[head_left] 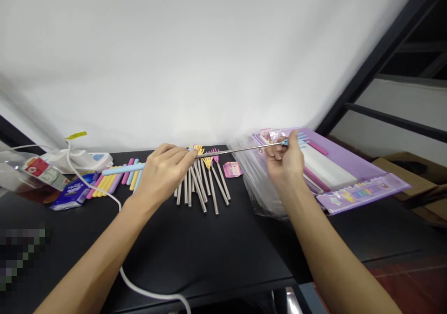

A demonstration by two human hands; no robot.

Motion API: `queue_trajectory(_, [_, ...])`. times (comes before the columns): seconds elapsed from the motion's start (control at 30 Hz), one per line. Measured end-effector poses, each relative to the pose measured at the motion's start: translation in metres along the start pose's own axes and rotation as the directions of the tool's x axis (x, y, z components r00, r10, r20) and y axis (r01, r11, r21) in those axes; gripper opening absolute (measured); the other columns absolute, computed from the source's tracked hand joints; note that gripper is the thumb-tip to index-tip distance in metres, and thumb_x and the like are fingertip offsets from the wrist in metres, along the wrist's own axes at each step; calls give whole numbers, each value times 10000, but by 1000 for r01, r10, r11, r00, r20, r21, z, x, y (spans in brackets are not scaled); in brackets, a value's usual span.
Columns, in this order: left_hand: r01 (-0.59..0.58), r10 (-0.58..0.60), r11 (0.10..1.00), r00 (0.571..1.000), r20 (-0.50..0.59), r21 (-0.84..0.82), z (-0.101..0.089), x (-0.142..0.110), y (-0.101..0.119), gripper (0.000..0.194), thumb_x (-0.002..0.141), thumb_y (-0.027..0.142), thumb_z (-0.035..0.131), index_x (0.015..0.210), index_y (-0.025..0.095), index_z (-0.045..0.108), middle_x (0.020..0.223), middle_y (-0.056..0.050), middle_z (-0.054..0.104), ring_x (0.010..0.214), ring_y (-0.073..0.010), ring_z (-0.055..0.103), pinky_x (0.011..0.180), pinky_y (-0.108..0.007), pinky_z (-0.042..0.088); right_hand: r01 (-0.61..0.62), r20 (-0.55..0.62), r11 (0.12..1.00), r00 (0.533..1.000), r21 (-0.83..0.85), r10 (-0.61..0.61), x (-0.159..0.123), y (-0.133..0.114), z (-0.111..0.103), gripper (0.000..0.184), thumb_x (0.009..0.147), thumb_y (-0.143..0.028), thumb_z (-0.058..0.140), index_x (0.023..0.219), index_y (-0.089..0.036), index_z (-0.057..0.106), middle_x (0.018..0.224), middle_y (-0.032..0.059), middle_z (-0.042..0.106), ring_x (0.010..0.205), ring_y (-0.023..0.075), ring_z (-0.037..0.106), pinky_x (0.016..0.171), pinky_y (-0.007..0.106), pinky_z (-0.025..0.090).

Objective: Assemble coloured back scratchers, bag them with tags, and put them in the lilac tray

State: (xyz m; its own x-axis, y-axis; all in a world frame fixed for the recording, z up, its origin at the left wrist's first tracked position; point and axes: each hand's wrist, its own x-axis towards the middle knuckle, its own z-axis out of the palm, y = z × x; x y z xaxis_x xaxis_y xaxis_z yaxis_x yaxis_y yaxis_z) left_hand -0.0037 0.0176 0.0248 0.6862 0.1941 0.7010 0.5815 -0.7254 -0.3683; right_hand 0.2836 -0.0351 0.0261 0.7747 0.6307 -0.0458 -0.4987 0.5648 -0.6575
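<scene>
A telescoping back scratcher [240, 149] is stretched out level between my two hands, above the black table. My left hand [165, 169] is closed round its metal rod, with the light blue handle sticking out to the left. At the other end, my right hand [288, 158] pinches the rod just below the light blue claw head. Below and between the hands lies a pile of metal rods [199, 183] with yellow and pink claw heads [208, 161]. Several coloured handles [113, 179] in pink, yellow, purple and blue lie left of my left hand.
A purple printed package [335, 165] and clear plastic bags [258, 188] lie at the right. Small pink cards [232, 169] sit mid-table. At the left are a bottle [38, 174], a blue packet [75, 193], a power strip [84, 160] and a white cable [129, 279].
</scene>
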Motion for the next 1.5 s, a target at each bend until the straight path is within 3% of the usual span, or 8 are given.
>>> queue_trajectory(0.23, [171,-162,983,978,-133,63,-5,-10,-25,152,934,159,604,985,167,747,971,-75,794,923,-260,752,799,-384,536,104,-213,993,973,62,-88,25,-31,-19,518,1060,-446,401,610,-188,390,449,-108,231,346,40,180,352,144,265])
queue_trajectory(0.37, [20,-21,1000,998,-67,-20,-2,2,1,217,950,120,576,1095,176,729,1017,-48,792,899,-211,750,862,-364,534,69,-192,996,980,52,-58,20,-23,-15,520,1052,-461,411,611,-186,416,435,-109,239,351,45,200,352,142,283])
queue_trajectory(0.57, [133,-128,991,985,-111,33,2,2,3,186,949,144,588,976,209,761,921,-19,802,779,-194,750,823,-339,546,102,-158,995,982,-2,-101,20,-24,-11,512,1044,-483,424,626,-187,413,450,-109,255,349,38,208,353,144,275])
queue_trajectory(0.87, [22,-23,1000,996,-90,-13,-4,6,18,234,963,103,550,1108,203,704,980,-26,797,829,-198,754,847,-372,566,90,-28,995,995,-48,-92,9,1,-7,541,947,-632,518,632,-199,440,443,-102,320,361,45,277,379,165,309])
queue_trajectory(1.13, [122,-121,992,991,-56,15,-1,-14,-19,211,975,170,547,1076,213,727,957,-45,797,836,-224,749,809,-373,566,189,-91,977,976,-102,-198,28,-13,-22,521,1016,-538,443,616,-205,406,435,-95,305,357,54,264,384,168,302])
queue_trajectory(1.27, [168,-168,986,982,-89,-9,2,-10,-11,226,969,165,545,1098,193,728,978,-77,790,850,-239,743,805,-383,552,144,-114,989,982,-44,-149,16,-2,-14,527,1023,-540,422,619,-203,419,429,-95,311,362,58,278,389,169,303])
queue_trajectory(1.37, [76,-81,995,993,-86,-58,5,-1,8,221,972,140,540,1102,149,719,990,-99,786,857,-236,741,815,-379,553,43,-42,999,998,-26,-44,-13,20,1,485,1033,-466,450,632,-193,464,448,-91,361,366,52,289,401,173,320])
queue_trajectory(1.5, [13,-15,997,999,-28,-81,2,0,11,219,994,169,527,1104,149,715,963,-91,787,818,-221,740,783,-360,560,-49,210,996,976,-74,63,-33,31,9,377,954,-423,617,678,-177,547,549,-63,500,412,45,397,460,189,404])
